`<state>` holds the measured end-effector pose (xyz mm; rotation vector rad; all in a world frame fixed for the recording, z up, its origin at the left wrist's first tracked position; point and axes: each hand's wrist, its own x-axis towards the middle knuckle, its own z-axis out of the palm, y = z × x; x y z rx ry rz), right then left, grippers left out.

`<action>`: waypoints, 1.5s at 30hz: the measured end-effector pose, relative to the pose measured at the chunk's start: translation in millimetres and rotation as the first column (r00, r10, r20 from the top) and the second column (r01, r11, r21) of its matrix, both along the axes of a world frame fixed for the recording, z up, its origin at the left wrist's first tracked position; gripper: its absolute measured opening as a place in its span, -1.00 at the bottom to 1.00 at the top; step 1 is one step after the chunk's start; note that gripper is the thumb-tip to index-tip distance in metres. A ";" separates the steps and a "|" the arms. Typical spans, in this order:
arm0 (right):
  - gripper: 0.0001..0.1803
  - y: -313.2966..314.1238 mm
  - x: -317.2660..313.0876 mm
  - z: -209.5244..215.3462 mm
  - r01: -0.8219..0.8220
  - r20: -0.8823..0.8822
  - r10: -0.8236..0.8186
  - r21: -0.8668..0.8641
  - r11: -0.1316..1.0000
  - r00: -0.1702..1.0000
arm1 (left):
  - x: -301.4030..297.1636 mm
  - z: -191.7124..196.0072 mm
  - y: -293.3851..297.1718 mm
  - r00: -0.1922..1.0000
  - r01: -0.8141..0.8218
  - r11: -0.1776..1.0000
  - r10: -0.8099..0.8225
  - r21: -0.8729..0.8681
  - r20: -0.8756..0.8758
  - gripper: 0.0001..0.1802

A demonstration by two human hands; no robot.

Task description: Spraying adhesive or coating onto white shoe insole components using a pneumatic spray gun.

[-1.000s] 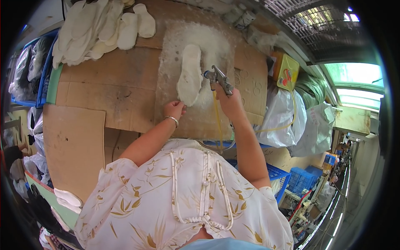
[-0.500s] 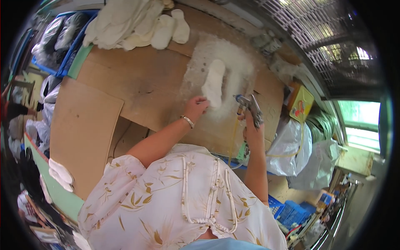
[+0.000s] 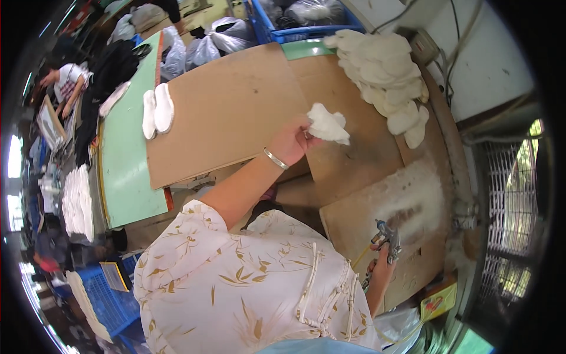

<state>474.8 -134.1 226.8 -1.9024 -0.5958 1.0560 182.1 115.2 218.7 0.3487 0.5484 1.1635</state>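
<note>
- Left hand (image 3: 293,141): closed in a pinch; white insole (image 3: 330,125), curled, held by its edge above brown cardboard (image 3: 230,112).
- Right hand (image 3: 383,272): wrapped around the handle of a spray gun (image 3: 387,239).
- Off-white insoles (image 3: 386,76): heaped beyond.
- Green tabletop (image 3: 131,171): bordered by cardboard; two paired insoles (image 3: 164,109) laid side by side there.

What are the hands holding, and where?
The left hand grips a white insole by its edge; the right hand holds a spray gun by its handle.
</note>
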 end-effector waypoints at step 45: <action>-0.63 86.6 -207.6 5.4 -0.040 0.222 0.086 -0.203 0.978 0.971 | -423.5 -199.4 32.0 0.526 -0.849 0.431 0.647 -0.305 -0.551 -0.73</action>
